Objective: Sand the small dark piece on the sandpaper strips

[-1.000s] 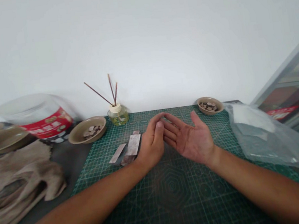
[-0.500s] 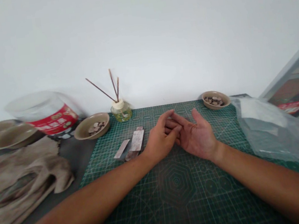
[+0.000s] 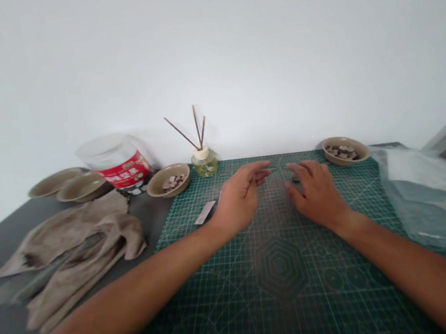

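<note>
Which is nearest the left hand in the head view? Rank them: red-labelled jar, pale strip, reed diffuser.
1. Pale strip: left of the left hand, on the mat.
2. Reed diffuser: behind and left.
3. Red-labelled jar: farther left, past a bowl.

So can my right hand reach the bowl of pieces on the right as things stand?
Likely yes: the bowl sits beyond the right hand, and the plastic bag lies to one side, not between them.

Near the white wall point(image 3: 273, 45) I see a clear, cream-capped reed diffuser point(image 3: 205, 164) with three brown sticks; farther left, a transparent, red-labelled plastic jar point(image 3: 120, 167) beside two shallow tan bowls point(image 3: 73, 186). A crumpled brown cloth point(image 3: 75, 230) lies on the dark grey counter point(image 3: 21, 230), a see-through plastic bag point(image 3: 428, 200) far right.
</note>
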`<state>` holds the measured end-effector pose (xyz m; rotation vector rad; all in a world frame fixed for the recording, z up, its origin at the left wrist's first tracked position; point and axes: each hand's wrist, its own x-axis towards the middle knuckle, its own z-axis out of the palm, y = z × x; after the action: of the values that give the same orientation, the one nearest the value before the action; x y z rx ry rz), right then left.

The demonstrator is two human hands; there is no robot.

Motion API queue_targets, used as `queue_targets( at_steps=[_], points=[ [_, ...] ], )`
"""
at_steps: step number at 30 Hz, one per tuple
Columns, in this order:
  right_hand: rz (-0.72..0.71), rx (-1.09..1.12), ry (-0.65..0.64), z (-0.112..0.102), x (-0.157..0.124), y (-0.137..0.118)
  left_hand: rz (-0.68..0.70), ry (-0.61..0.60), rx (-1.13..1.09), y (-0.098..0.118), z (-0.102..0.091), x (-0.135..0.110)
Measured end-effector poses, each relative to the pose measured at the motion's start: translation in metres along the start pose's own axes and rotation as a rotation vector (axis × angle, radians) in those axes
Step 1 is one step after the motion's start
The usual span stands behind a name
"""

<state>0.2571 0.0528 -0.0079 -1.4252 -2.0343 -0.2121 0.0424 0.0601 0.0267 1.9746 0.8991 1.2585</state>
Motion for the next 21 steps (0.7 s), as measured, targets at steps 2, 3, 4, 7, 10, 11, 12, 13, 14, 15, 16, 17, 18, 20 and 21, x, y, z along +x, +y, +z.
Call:
queue_targets(
  at_steps=[2,3,4,7,10,11,12,13,14,15,16,17,18,20,21],
  points=[
    [0.065,-0.151,-0.049,0.005,0.001,0.009,0.083,-0.029,0.1,0.004,-0.02,-0.006],
    [0.092,-0.199,-0.077,0.008,0.001,0.012,0.114,-0.025,0.17,0.006,-0.032,-0.01],
    [0.107,-0.232,-0.111,0.01,0.001,0.014,0.127,-0.006,0.24,0.007,-0.045,-0.015],
    [0.107,-0.258,-0.219,0.013,0.001,0.018,0.064,0.066,0.333,0.005,-0.082,-0.028],
    [0.092,-0.238,-0.261,0.012,0.002,0.019,-0.107,0.102,0.342,-0.003,-0.109,-0.04],
    [0.088,-0.232,-0.263,0.012,0.003,0.019,-0.176,0.093,0.403,-0.005,-0.114,-0.043],
    [0.085,-0.227,-0.263,0.012,0.003,0.019,-0.241,0.061,0.489,-0.007,-0.118,-0.047],
    [0.082,-0.223,-0.264,0.012,0.004,0.019,-0.292,0.014,0.581,-0.008,-0.12,-0.05],
    [0.08,-0.218,-0.266,0.011,0.004,0.019,-0.329,-0.05,0.67,-0.009,-0.12,-0.052],
    [0.078,-0.213,-0.266,0.011,0.004,0.018,-0.349,-0.116,0.742,-0.01,-0.119,-0.054],
    [0.077,-0.208,-0.266,0.011,0.004,0.018,-0.357,-0.175,0.796,-0.011,-0.117,-0.056],
    [0.076,-0.202,-0.265,0.011,0.004,0.018,-0.354,-0.22,0.838,-0.013,-0.116,-0.058],
    [0.075,-0.197,-0.265,0.011,0.004,0.018,-0.351,-0.252,0.875,-0.014,-0.114,-0.059],
    [0.076,-0.186,-0.263,0.011,0.004,0.018,-0.363,-0.297,0.921,-0.019,-0.113,-0.059],
    [0.077,-0.182,-0.262,0.011,0.004,0.018,-0.375,-0.312,0.926,-0.021,-0.114,-0.058]
  ],
)
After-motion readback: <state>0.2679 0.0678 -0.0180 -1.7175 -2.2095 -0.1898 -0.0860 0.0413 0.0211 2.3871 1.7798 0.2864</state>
